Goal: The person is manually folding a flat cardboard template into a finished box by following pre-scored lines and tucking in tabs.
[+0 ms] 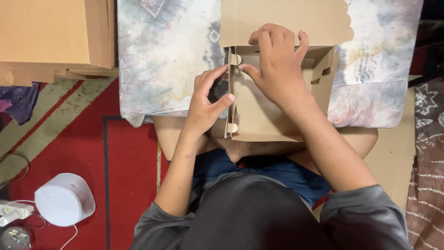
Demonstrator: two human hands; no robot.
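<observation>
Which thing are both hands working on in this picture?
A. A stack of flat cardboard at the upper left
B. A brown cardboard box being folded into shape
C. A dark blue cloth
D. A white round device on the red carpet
B: the left hand presses the left wall and the right hand grips the back corner of the brown cardboard box, which lies on the pale patterned cushion.

A single camera worn on the person's head looks almost straight down, close over their lap. The person's own dark grey chest fills the bottom edge, both forearms reach upward into the middle of the frame, and the red patterned rug (pixel 64 153) lies lower left.
</observation>
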